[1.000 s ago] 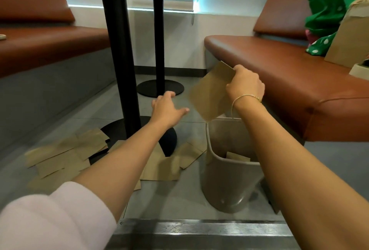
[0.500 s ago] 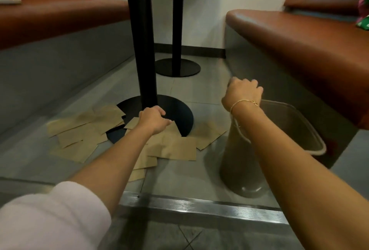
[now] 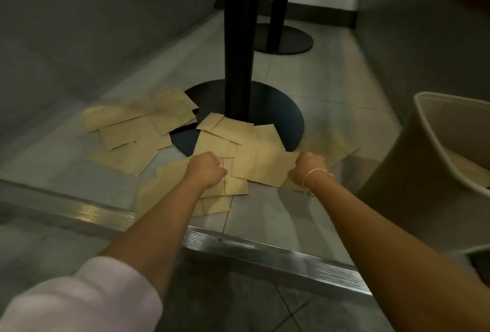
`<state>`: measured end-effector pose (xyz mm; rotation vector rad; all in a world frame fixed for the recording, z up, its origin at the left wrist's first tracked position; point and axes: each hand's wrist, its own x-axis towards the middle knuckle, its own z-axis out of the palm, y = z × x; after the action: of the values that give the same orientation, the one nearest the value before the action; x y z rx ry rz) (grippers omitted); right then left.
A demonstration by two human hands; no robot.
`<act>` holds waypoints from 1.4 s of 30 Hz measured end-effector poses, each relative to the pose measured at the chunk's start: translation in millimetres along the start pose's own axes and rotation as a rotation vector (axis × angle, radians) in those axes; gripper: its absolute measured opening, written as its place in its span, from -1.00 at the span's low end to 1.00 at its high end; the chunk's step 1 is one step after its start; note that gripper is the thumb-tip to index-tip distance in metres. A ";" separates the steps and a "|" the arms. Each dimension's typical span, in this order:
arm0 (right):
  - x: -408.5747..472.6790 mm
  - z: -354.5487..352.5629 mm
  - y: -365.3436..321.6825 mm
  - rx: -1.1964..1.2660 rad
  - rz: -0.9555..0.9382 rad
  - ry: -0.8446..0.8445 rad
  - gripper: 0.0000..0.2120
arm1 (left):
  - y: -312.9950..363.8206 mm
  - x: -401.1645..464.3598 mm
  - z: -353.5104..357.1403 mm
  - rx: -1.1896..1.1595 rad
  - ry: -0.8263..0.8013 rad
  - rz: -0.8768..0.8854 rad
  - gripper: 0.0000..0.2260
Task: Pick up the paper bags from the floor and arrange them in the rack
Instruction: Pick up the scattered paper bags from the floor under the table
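Observation:
Several flat brown paper bags (image 3: 148,133) lie scattered on the grey floor around a black table base (image 3: 286,119). My left hand (image 3: 206,170) is down on the near pile, its fingers curled onto a paper bag (image 3: 233,186). My right hand (image 3: 309,167), with a thin bracelet at the wrist, pinches the right edge of another paper bag (image 3: 262,164) that lies on top of the pile. A beige plastic bin (image 3: 397,162) stands on the floor at the right, serving as the rack, with a bag (image 3: 466,167) inside it.
A black table pole (image 3: 237,40) rises from the round base just behind the pile, and a second pole and base (image 3: 283,37) stand farther back. Grey bench fronts wall in both sides. A metal floor strip (image 3: 265,252) crosses below my arms.
My right hand dropped its bag into the bin and came down left to the floor pile. My left hand moved nearer on the pile. The view tilted down toward the floor.

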<state>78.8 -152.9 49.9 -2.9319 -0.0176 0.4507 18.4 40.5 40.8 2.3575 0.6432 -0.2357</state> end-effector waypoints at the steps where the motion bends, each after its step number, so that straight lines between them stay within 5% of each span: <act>1: 5.0 9.1 -0.1 0.049 0.046 -0.019 -0.64 | -0.4 5.4 3.9 0.001 -0.004 0.003 -0.65; 5: 22.7 35.9 -0.4 0.184 0.193 -0.049 -0.48 | -6.7 26.0 29.9 0.047 0.016 -0.051 -0.65; 12: 45.9 60.7 6.7 0.286 0.364 -0.009 -0.24 | -29.0 39.4 47.5 0.252 0.143 -0.208 -0.29; 17: 54.1 59.7 12.6 0.396 0.450 -0.012 -0.16 | -34.3 45.6 47.5 0.247 0.163 -0.210 -0.23; 23: 58.9 58.4 9.3 0.377 0.483 -0.061 -0.26 | -31.5 44.5 48.3 -0.044 0.133 -0.225 -0.31; 28: 57.5 53.0 4.6 0.441 0.528 -0.009 -0.12 | -27.4 42.4 58.3 0.018 0.118 -0.106 -0.49; 34: 53.3 51.3 4.0 0.606 0.524 -0.053 -0.18 | -19.7 34.6 66.5 0.094 0.076 -0.043 -0.20; 42: 38.9 49.8 10.2 0.603 0.467 0.002 -0.35 | -13.0 40.6 71.5 0.130 0.006 -0.202 -0.37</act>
<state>100.9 -153.0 -10.2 -2.3197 0.6872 0.4199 47.0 17.9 -34.1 2.4166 0.8944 -0.3699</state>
